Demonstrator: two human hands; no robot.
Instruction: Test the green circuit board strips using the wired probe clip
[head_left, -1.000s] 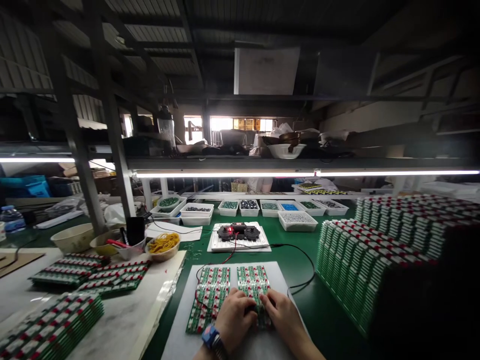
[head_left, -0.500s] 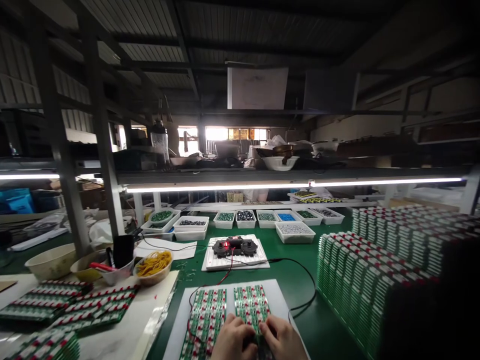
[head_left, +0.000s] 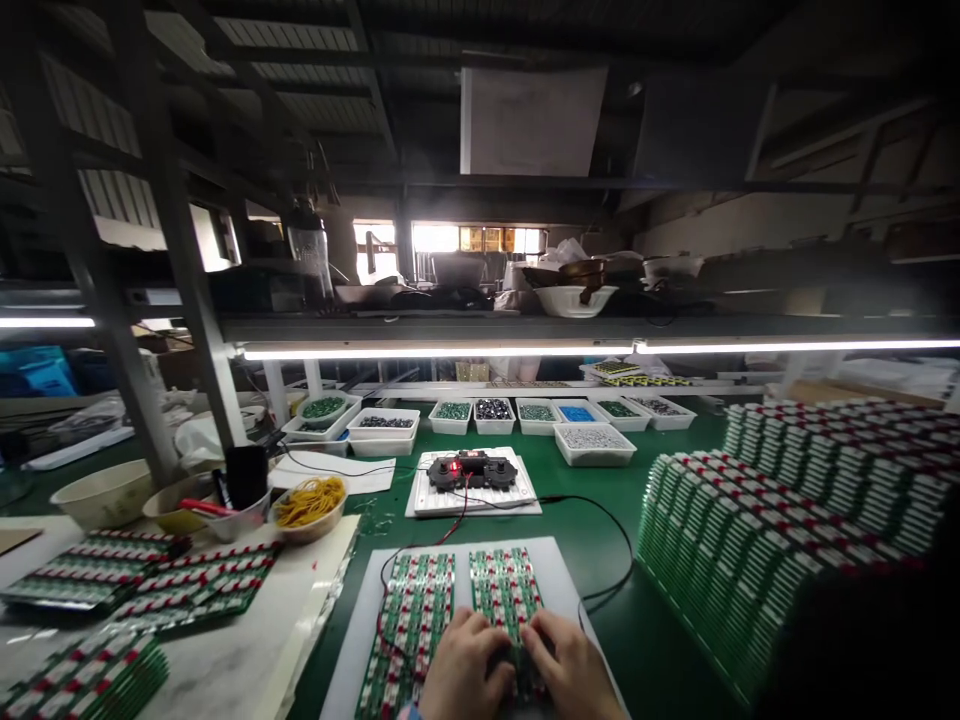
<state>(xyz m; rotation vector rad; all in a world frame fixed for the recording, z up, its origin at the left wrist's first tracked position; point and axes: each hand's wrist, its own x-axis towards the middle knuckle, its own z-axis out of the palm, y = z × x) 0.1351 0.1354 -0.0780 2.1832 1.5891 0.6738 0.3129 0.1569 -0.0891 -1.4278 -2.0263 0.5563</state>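
Two green circuit board panels with rows of red and white parts lie side by side on a white board (head_left: pixel 461 600). My left hand (head_left: pixel 466 668) is over the lower half of the right circuit board panel (head_left: pixel 504 585), its fingers curled at the left side. My right hand (head_left: pixel 570 668) closes on the same panel from the right, thumb and fingers bent together. Both hands hide the panel's near end, and the exact fingertip contact is hidden. Left of my hands lies the other circuit board panel (head_left: pixel 420 600), with a thin red and black wire across it.
A black device with a red light (head_left: pixel 472 470) sits on a white tray beyond the panels, its cable looping right. Tall stacks of circuit boards (head_left: pixel 720 540) stand at right. White bins of small parts (head_left: pixel 592 445) line the back; a bowl of rubber bands (head_left: pixel 311 505) is left.
The camera view has shifted slightly, so the bench appears higher in the picture. Both hands stay at the right panel, with the right hand's fingers slightly more bent over it.
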